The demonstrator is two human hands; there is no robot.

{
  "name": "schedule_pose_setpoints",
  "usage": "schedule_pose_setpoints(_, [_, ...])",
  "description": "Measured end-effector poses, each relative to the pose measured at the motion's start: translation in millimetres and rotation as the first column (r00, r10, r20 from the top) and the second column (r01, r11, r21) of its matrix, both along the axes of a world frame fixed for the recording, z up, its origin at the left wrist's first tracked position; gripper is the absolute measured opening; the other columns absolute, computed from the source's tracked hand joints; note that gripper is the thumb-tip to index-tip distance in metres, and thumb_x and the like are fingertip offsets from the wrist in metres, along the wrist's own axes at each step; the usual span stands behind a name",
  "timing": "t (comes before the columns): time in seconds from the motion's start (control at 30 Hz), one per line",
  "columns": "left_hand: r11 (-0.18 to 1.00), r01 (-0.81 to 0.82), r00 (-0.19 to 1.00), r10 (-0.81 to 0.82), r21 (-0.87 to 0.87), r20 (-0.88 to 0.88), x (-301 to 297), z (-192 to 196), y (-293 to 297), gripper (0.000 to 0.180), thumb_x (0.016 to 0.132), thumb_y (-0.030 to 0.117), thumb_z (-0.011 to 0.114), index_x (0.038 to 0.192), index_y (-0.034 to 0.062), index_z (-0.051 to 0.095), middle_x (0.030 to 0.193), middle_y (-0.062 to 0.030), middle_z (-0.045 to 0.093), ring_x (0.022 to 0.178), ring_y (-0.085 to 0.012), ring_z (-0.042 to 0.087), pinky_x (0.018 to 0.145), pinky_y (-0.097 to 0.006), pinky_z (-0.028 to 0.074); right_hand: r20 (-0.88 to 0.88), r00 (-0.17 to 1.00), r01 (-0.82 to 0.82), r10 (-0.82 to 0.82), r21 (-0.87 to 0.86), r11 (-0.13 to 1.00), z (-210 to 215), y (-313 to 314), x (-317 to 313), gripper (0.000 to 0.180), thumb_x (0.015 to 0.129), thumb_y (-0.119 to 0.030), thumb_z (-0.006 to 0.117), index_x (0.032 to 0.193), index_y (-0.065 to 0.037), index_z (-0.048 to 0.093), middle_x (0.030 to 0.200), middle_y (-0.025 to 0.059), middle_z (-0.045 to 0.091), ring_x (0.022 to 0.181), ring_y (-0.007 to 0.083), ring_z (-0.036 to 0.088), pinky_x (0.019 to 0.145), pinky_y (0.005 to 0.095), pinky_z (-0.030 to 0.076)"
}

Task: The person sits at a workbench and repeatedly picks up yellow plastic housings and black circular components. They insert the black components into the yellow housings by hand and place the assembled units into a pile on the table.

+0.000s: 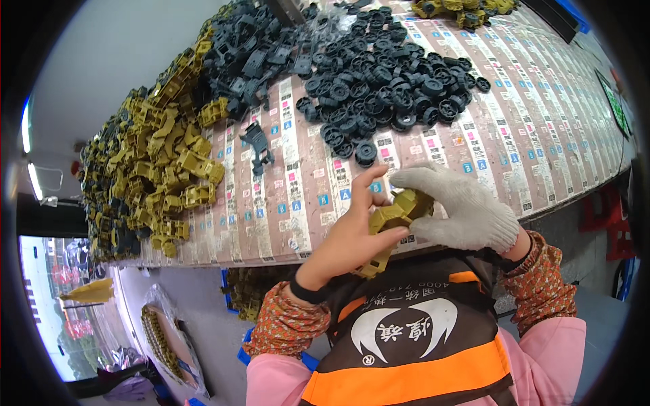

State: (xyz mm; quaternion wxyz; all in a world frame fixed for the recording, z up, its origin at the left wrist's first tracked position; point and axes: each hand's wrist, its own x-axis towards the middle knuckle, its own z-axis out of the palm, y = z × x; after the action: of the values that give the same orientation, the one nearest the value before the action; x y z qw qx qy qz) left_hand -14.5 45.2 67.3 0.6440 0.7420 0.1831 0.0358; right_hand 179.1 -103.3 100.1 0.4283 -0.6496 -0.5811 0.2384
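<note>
Olive plastic part (393, 216), pinched by bare left hand (352, 233), gripped by gloved right hand (460, 206)

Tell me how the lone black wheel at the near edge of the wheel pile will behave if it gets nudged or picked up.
The black wheel looks like moulded plastic, so probably stiff and light. It lies flat on the table, so a nudge would likely slide it rather than roll it; set on edge, its round shape could roll. Its ribbed rim probably gives fingers a fair grip.

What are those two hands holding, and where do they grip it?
Both hold one olive-yellow plastic part. The bare left hand pinches its lower left side between thumb and fingers; the gloved right hand cups its upper right end.
</note>
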Motion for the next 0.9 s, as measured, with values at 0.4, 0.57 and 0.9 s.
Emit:
schedule_pose_setpoints(0.4, [0.435, -0.116, 0.789, 0.587, -0.893, 0.183, 19, -33, -1, 0.066, 0.104, 0.027, 0.066, 0.162, 0.0168, 0.037, 0.162, -0.0126, 0.046, 0.143, -0.0333, 0.051, 0.119, -0.060, 0.041, -0.709, 0.674, -0.079, -0.207, -0.348, 0.934, -11, -19, 28, 0.040, 0.096, -0.022, 0.073, 0.126, 0.003, 0.063, 0.106, 0.0100, 0.071, 0.094, 0.0169, 0.070, 0.082, 0.0320, 0.059])
schedule_pose_setpoints(0.57, [0.426, -0.087, 0.782, 0.590, -0.901, 0.203, 18, -38, 9, 0.049, 0.112, 0.042, 0.050, 0.152, 0.0129, 0.051, 0.152, -0.0167, 0.056, 0.125, -0.0278, 0.065, 0.102, -0.049, 0.059, 0.158, 0.886, 0.445, -0.436, -0.028, 0.895, -34, 9, 145, 0.023, 0.095, -0.017, 0.067, 0.112, -0.003, 0.073, 0.101, 0.0180, 0.074, 0.098, 0.0294, 0.074, 0.089, 0.0389, 0.057])
schedule_pose_setpoints(0.9, [0.450, -0.235, 0.852, 0.522, -0.861, 0.040, 16, -24, 4, 0.055, 0.107, 0.035, 0.063, 0.150, 0.0039, 0.048, 0.144, -0.0198, 0.061, 0.118, -0.0256, 0.067, 0.095, -0.039, 0.060, 0.748, 0.592, 0.721, -0.301, -0.324, 0.613, -60, 37, 258, 0.037, 0.097, -0.034, 0.065, 0.120, -0.006, 0.069, 0.118, 0.0279, 0.070, 0.115, 0.0418, 0.067, 0.098, 0.0497, 0.053])
